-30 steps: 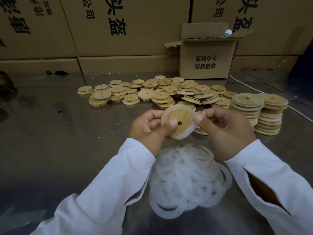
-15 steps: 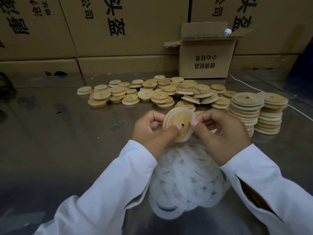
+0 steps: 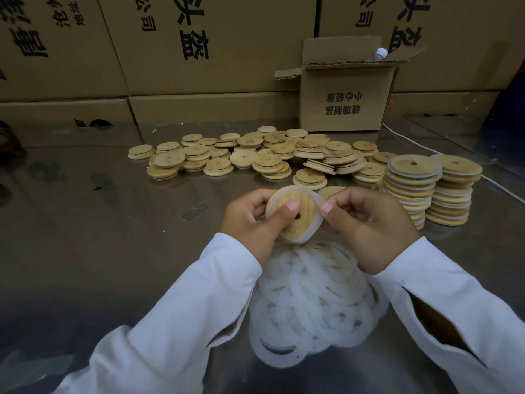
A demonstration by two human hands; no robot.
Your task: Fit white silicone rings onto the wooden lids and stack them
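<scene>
Shiny steel tabletop (image 3: 113, 228), cartons (image 3: 216, 69) behind: your L hand (image 3: 250, 220) grips the round wooden lid (image 3: 308, 203) tilted toward you, thumb on its face, so your R hand (image 3: 366, 223) can pinch the white silicone ring (image 3: 318, 226) along its rim (prob. nearly seated). Finished ringed stacks (image 3: 412, 189) wait at right.

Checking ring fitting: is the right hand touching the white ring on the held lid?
Touching. Head view: the right hand pinches the white silicone ring at the right edge of the wooden lid, thumb tip on it.

Dim, warm light; soft glare on the reflective table (image 3: 85, 223), wide-angle bowing at the edges, slightly soft focus.
</scene>
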